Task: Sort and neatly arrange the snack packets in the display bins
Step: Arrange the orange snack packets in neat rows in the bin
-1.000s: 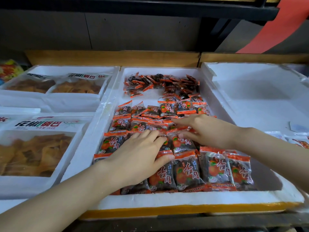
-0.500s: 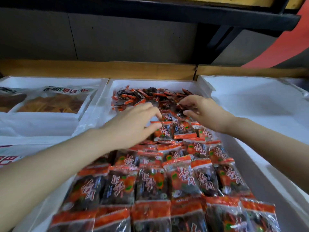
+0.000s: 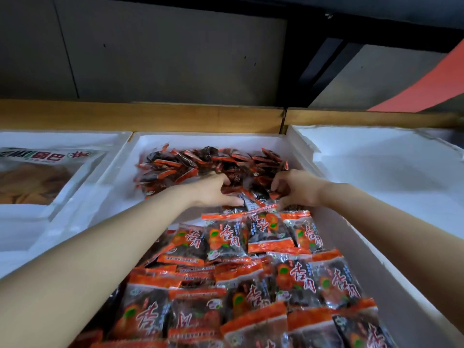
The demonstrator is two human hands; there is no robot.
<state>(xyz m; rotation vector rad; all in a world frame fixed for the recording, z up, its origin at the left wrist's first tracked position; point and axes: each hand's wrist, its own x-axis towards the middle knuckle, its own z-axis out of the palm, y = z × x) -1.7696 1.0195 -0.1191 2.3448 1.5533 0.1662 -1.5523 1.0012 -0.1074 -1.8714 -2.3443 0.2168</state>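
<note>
Gripping snack packets (image 3: 253,200) between the curled fingers (image 3: 222,178) of the left hand (image 3: 213,190) and the right hand (image 3: 295,190), mid-bin. Heaped loosely by the far edge of the white foam bin (image 3: 200,139); laid in overlapping rows toward the near edge.

A red strip (image 3: 431,81) crosses the grey wall panels (image 3: 175,54)

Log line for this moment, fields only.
left hand: grips loose packets | right hand: pinches loose packets | place: far end of middle bin | near rows: flat, overlapping
</note>
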